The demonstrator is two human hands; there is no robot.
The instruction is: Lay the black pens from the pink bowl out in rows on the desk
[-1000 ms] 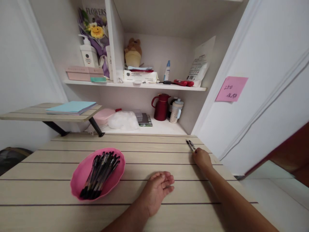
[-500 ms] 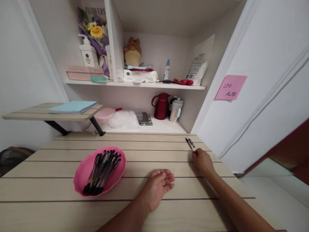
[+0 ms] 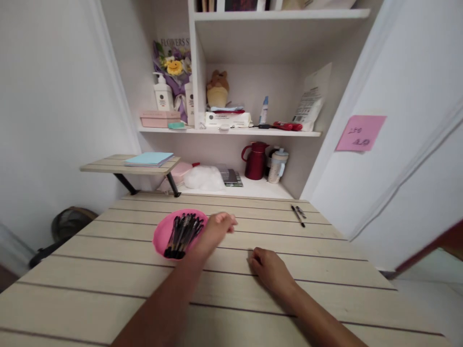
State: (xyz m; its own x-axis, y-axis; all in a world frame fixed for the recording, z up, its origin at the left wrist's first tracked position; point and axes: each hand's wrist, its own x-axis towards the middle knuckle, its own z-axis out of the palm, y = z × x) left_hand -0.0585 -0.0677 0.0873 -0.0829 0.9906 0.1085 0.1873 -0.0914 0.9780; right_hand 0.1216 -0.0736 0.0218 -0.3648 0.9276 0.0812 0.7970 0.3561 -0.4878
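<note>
A pink bowl (image 3: 162, 236) holding several black pens (image 3: 183, 229) sits on the slatted wooden table (image 3: 108, 270). My left hand (image 3: 217, 226) hovers at the bowl's right rim, fingers loosely stretched to the right, with nothing seen in it. My right hand (image 3: 269, 267) rests on the table near the middle, fingers curled down, with nothing showing in them. Two black pens (image 3: 298, 215) lie loose on the table at the far right, well away from both hands.
Behind the table a white shelf unit (image 3: 231, 131) carries bottles, a soft toy, a tissue pack and a red jug (image 3: 255, 161). A small raised shelf with a blue notebook (image 3: 148, 159) stands at the left. A pink note (image 3: 360, 133) sticks on the right wall.
My right hand has pulled back from the two loose pens to the table's middle. My left hand has lifted and moved left to the pink bowl. The camera has drawn back.
</note>
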